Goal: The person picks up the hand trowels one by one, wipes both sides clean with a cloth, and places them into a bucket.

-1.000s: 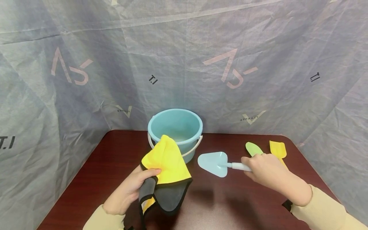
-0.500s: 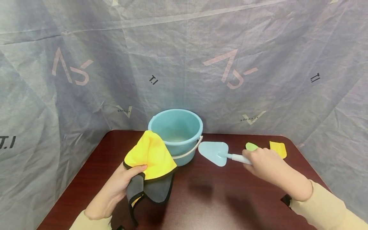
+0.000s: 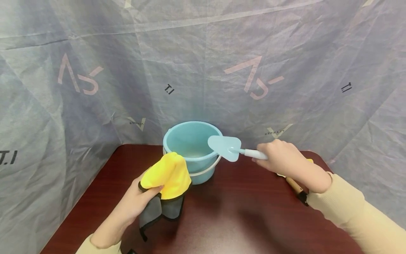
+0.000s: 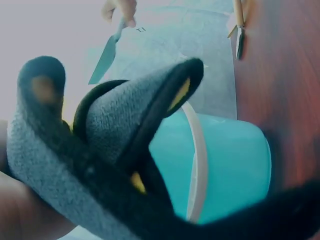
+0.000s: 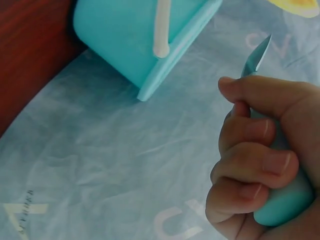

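Note:
My left hand [image 3: 134,197] holds a cloth [image 3: 166,176], yellow on one side and grey on the other with black edging, in front of the bucket. The thumb presses on the yellow side. A light blue bucket [image 3: 203,164] with a white handle stands at the table's back. My right hand [image 3: 280,160] grips a light blue trowel [image 3: 223,145] by its handle, fingers curled round it, as the right wrist view also shows. In the head view the blade overlaps the bucket's right rim; whether they touch I cannot tell. Grey folds of the cloth [image 4: 115,115] cover part of the left wrist view.
On the right side of the dark red table [image 3: 222,222] lies a tool with a wooden handle [image 3: 294,185], partly hidden under my right arm. Something yellow [image 3: 310,161] shows behind that arm. A grey printed sheet [image 3: 203,70] hangs behind and at both sides.
The right hand has raised the trowel up and left, from beside the bucket to its rim. The left hand has drawn the cloth leftward. Tools at right are now mostly covered by the right arm.

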`<state>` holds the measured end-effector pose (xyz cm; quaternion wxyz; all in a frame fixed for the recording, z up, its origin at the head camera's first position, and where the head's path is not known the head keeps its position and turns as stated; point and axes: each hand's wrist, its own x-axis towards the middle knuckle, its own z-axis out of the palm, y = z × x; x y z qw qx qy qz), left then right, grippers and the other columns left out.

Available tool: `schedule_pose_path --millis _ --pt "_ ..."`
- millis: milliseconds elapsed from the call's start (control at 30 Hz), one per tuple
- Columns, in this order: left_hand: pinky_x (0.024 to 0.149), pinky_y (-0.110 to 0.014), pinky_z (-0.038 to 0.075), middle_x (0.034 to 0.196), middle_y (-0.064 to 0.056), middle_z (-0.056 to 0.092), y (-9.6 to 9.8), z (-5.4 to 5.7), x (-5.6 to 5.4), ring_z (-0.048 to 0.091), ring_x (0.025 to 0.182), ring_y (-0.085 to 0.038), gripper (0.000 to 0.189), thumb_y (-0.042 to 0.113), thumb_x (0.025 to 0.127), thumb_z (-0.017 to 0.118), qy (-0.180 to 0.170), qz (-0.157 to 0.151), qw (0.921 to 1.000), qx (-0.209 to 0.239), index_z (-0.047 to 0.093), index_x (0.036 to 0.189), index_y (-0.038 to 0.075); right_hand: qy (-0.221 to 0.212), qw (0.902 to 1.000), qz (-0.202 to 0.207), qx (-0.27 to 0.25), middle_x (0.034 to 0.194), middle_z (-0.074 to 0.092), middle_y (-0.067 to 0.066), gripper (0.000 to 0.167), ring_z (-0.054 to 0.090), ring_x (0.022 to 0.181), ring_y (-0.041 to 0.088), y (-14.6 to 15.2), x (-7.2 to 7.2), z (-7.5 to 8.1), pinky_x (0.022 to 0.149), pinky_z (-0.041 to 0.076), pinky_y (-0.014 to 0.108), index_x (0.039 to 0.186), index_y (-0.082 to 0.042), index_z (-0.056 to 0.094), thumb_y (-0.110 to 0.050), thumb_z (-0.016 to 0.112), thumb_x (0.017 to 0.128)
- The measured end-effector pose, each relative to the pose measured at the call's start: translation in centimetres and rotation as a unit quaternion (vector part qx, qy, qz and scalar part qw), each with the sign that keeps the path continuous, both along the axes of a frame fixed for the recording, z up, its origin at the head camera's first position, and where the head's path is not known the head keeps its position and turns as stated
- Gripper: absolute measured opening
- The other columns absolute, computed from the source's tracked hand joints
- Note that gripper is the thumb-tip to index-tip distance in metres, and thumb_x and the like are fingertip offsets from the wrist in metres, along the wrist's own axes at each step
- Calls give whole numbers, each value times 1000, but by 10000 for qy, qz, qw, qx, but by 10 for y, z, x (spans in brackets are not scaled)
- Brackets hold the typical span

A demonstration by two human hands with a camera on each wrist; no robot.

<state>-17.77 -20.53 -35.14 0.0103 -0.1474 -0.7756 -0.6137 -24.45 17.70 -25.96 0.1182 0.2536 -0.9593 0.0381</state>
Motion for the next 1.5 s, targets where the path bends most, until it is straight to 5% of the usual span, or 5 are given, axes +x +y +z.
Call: schedule_pose_path --millis 233,433,667,1233,1500 --pt "78 -27 49 111 1 60 6 -2 -3 55 94 -12 37 9 90 62 1375 -170 9880 -688 53 125 18 -5 9999 -88 -55 54 40 -4 31 38 52 15 -18 -19 20 45 32 29 62 -15 46 -23 70 79" --pt "83 -26 48 113 8 61 9 -10 -11 57 98 -8 48 -4 83 65 1880 134 9715 -1436 56 122 24 -23 9999 73 -114 54 38 -4 23 35 51 13 -35 -34 26 43 31 28 61 -16 48 -15 65 77" --pt "84 -29 50 114 10 58 15 -21 -17 56 103 -8 56 -12 75 68 2630 283 9383 -2228 59 120 20 40 9998 144 -107 55 43 -3 21 41 51 14 -50 -50 26 43 34 28 62 -16 54 -19 69 76" --pt "64 -23 49 116 13 57 33 -30 -17 52 99 -6 72 -20 60 66 3365 219 8681 -3642 59 118 23 -855 9961 112 -164 76 63 0 17 56 64 17 -88 -82 12 54 45 31 83 -12 67 -26 73 75" --pt "63 -24 47 113 10 58 37 -28 -16 52 93 -8 74 -21 57 57 3773 173 8499 -3675 58 117 21 -969 9945 300 272 62 53 -4 13 47 56 14 -103 -96 -8 50 40 27 69 -15 61 -22 70 76"
